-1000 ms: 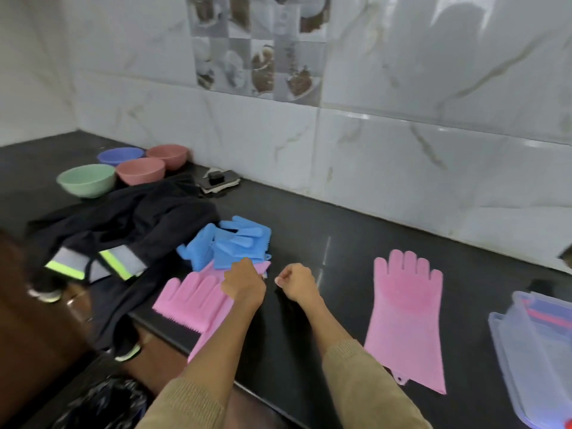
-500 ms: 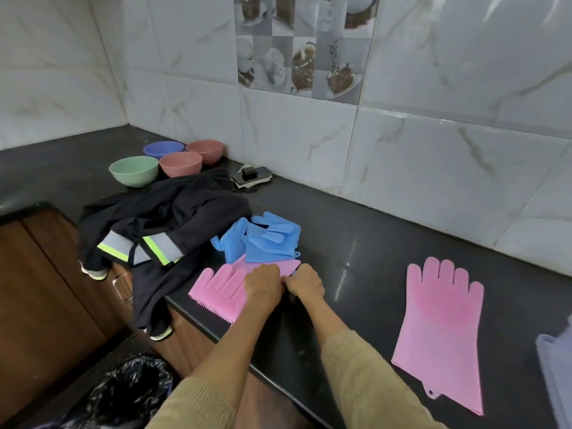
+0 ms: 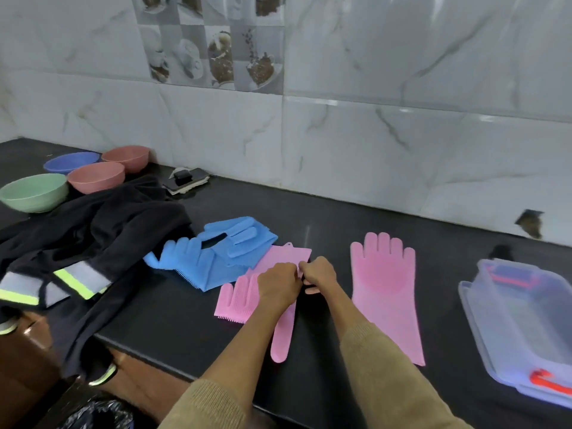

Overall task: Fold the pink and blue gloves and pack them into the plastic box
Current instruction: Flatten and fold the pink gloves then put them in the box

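Black bench (image 3: 356, 218): both hands, left hand (image 3: 278, 281) and right hand (image 3: 318, 274), pinch the pink glove (image 3: 247, 292); springy silicone could unfold if released early.

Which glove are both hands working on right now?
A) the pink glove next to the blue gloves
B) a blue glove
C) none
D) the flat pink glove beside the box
A: the left hand and right hand meet on the pink glove next to the blue gloves; the flat pink glove lies untouched.
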{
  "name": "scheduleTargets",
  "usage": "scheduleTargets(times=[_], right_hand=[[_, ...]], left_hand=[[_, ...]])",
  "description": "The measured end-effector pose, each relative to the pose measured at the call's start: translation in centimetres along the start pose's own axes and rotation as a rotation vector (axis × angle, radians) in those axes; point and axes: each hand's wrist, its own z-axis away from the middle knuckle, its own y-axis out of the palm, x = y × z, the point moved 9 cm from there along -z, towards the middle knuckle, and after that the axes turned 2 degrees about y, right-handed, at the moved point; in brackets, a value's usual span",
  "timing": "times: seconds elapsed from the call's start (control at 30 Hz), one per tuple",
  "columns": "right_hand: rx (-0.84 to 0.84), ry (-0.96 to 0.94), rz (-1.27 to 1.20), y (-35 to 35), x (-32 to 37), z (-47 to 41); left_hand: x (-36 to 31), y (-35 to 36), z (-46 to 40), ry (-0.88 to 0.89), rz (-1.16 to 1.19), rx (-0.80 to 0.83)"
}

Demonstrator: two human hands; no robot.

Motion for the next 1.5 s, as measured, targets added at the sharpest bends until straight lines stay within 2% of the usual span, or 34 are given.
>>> scheduleTargets(times=[0.17,0.23,0.3,0.37,0.43,0.5,0.53,0.6,0.67,0.73,0.8,0.83,0.93,1.0,1.1,1.2,1.27,1.37,1.5], right_hand=[[-0.165,0.042,-0.104,-6.7,-4.1,-0.9],[-0.196,0.046,-0.056,-8.4,-5.1,-1.0],[-0.274,-0.023,0.102,-10.4,-4.8,-0.6],[-0.485,-0.147,0.465,-13.1,-3.5,0.6],[-0.655,-0.286,0.744,-14.2,-2.1,2.1],[-0.443,-0.298,0.5,-13.2,-2.7,2.9],[-0.267,-0.26,0.368,-11.9,-3.4,3.2],[0.013,-0.185,0.342,-9.0,-4.2,4.6],[0.171,-0.141,0.388,-6.4,-4.2,6.3],[0.175,-0.141,0.39,-4.6,-3.4,7.8],[0.151,-0.106,0.367,-3.0,-3.4,8.7],[0.165,-0.089,0.416,-2.3,-3.5,9.3],[0.212,-0.146,0.783,-0.6,-4.6,10.4],[0.185,-0.21,0.822,-0.3,-4.6,10.8],[0.102,-0.315,0.668,-1.0,-3.8,10.8],[0.095,-0.362,0.555,-2.3,-2.8,10.6],[0.119,-0.378,0.489,-3.3,-2.1,10.3],[0.128,-0.409,0.306,-5.6,-0.5,9.9],[0.233,-0.423,0.03,-7.9,1.8,9.8]], left_hand=[[-6.1,1.8,-0.1,0.236,0.07,0.098],[-8.0,2.3,0.1,0.333,0.064,0.119],[-9.5,2.7,0.4,0.396,0.096,0.138],[-10.3,2.1,0.4,0.418,0.194,0.114],[-8.8,0.3,-0.5,0.307,0.282,0.027],[-5.1,-0.9,-2.1,0.128,0.227,0.005],[-3.1,-1.0,-2.8,0.043,0.139,0.071],[0.3,-0.5,-2.9,-0.118,0.025,0.312],[1.3,0.2,-1.8,-0.206,0.03,0.5],[1.2,1.1,-1.4,-0.229,0.04,0.524],[1.2,1.9,-1.5,-0.239,0.02,0.468],[1.5,2.2,-1.5,-0.259,0.009,0.441],[2.3,2.2,-1.6,-0.288,0.022,0.37],[2.4,2.1,-1.8,-0.241,0.077,0.336],[3.2,2.1,-1.8,-0.291,0.253,0.28],[3.6,2.2,-1.6,-0.293,0.139,0.352],[4.1,1.7,-1.8,-0.29,0.12,0.334],[3.9,-0.1,-2.5,-0.163,0.223,0.273],[2.3,-2.7,-2.0,0.016,0.552,0.422]])
